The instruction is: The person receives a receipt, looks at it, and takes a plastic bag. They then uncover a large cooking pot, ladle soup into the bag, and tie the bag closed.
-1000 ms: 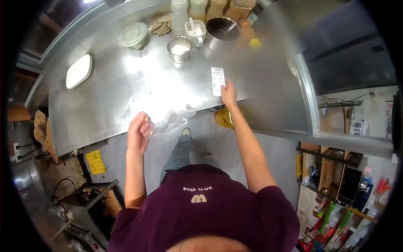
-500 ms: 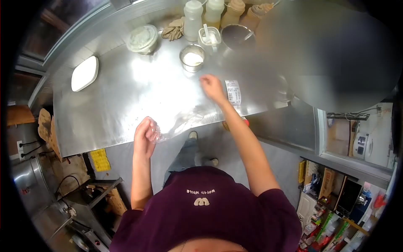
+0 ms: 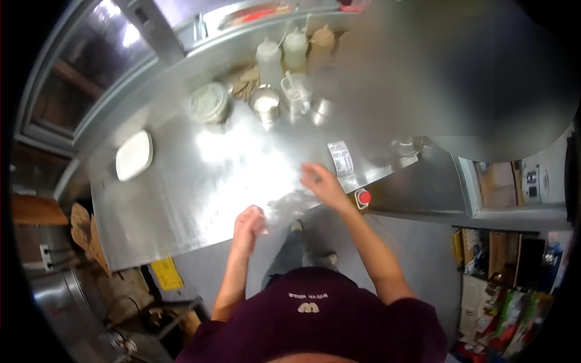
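Observation:
My left hand point(image 3: 248, 224) is closed at the near edge of the steel table, gripping a piece of clear plastic film. The film point(image 3: 283, 209) lies crumpled and see-through between my two hands; its exact outline is hard to make out. To its right, my right hand point(image 3: 324, 186) hovers over the tabletop with fingers apart, and no object shows in it. Just beyond that hand lies a printed receipt point(image 3: 341, 159). Farther back stands a small metal bowl point(image 3: 265, 104) with white contents.
A white lidded container point(image 3: 134, 155) sits at the left. A round tub point(image 3: 209, 103), gloves point(image 3: 246, 83), squeeze bottles point(image 3: 269, 60) and a square container point(image 3: 295, 91) line the back. A large blurred dark shape covers the upper right. A red-capped bottle point(image 3: 362, 198) stands below the edge.
The camera view has shifted. My hands are closer together; my left hand has moved right with the plastic film. My right hand's fingers have spread from a closed pose.

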Tool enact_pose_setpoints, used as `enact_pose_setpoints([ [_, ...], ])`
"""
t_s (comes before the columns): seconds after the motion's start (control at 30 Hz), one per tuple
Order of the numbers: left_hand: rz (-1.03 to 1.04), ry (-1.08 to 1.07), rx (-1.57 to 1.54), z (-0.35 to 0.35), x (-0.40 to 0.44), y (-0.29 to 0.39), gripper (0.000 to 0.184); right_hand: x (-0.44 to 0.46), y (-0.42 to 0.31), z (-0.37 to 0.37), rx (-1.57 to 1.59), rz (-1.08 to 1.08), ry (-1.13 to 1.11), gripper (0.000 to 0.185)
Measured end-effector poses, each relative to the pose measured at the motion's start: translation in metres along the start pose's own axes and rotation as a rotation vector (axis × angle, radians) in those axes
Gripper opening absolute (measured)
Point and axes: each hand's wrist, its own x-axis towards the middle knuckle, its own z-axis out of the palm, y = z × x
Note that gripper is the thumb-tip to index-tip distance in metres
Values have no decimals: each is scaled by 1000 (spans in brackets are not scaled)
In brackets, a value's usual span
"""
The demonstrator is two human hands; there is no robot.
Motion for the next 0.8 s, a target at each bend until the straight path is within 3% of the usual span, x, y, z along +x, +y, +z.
enact_pose_setpoints([
  [0.1, -102, -270, 133, 38, 18, -11, 14, -65, 4, -31, -93, -46, 89, 42],
  [0.2, -111, -527, 277, 98, 13, -22, 12, -137, 11, -68, 142, 449, 95, 49],
  [0.3, -123, -746, 345, 151, -9, -41, 12, -221, -10, -90, 295, 255, 504, 51],
  [0.37, -153, -924, 379, 188, -32, -64, 12, -279, -44, -100, -224, 191, 697, 49],
  [0.43, -203, -1044, 430, 217, -74, -92, 11, -348, -55, -97, -669, 270, 870, 48],
  [0.53, -286, -1214, 435, 254, -148, -149, 11, -461, -33, -78, -923, 351, 1195, 42],
  [0.6, -484, -1405, 416, 270, -197, -193, 12, -546, -27, -55, -893, 465, 1359, 32],
  [0.73, -621, -1578, 592, 279, -334, -266, 10, -684, -54, 4, -435, 493, 1826, 19],
  [0.8, -661, -1709, 635, 282, -396, -299, 10, -744, -53, 32, -367, 525, 2048, 17],
])
